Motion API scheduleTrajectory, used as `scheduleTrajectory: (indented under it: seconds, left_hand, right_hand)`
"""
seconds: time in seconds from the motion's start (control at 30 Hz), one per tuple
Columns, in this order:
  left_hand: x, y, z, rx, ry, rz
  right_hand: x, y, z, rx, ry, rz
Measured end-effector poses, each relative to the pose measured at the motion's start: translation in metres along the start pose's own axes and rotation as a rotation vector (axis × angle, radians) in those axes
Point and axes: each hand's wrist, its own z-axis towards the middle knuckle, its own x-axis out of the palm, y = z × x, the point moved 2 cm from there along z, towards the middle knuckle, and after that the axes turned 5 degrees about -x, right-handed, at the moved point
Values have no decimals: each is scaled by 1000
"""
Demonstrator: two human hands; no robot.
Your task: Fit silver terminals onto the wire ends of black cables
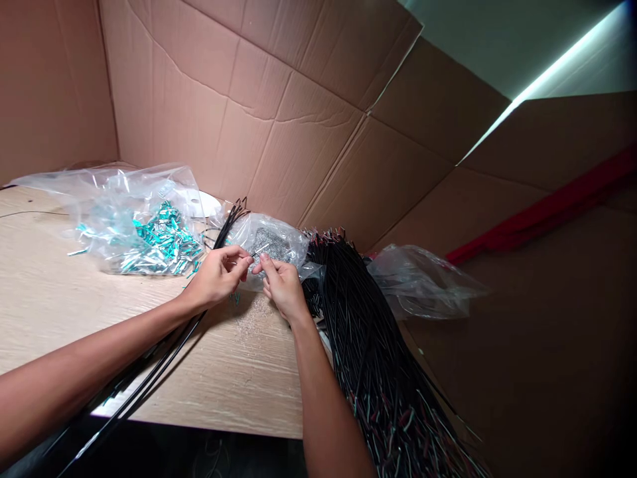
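My left hand (pixel 219 273) is closed in a pinch around the end of a thin black cable (pixel 255 254), with a light tip showing past the fingertips. Just to its right, my right hand (pixel 284 287) has thumb and fingers pressed together beside that tip; what they hold is too small to make out. Behind both hands lies a clear bag (pixel 291 239) filled with small silvery pieces. More black cables (pixel 172 355) run under my left forearm, their far ends (pixel 233 218) leaning by the bag.
A large plastic bag (pixel 99 189) with teal and silver scraps (pixel 166 232) is on the left. A thick bundle of black cables (pixel 363 312) hangs over the table's right side. Tiny clippings (pixel 256 325) litter the wooden table (pixel 239 392). Cardboard walls (pixel 199 106) enclose the back.
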Motion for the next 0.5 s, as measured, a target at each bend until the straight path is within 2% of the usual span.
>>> scheduleTrajectory:
  seconds: [0.2, 0.3, 0.4, 0.5]
  left_hand:
    - [-2, -8, -5, 202, -98, 330]
    - [-2, -7, -5, 241, -102, 400]
    - [-1, -5, -4, 196, -35, 306]
    - [2, -5, -2, 40, 110, 127]
  right_hand:
    - [1, 1, 0, -52, 11, -102]
    - [2, 1, 0, -57, 23, -113]
    - [1, 1, 0, -57, 30, -108]
    - [0, 2, 0, -53, 35, -106]
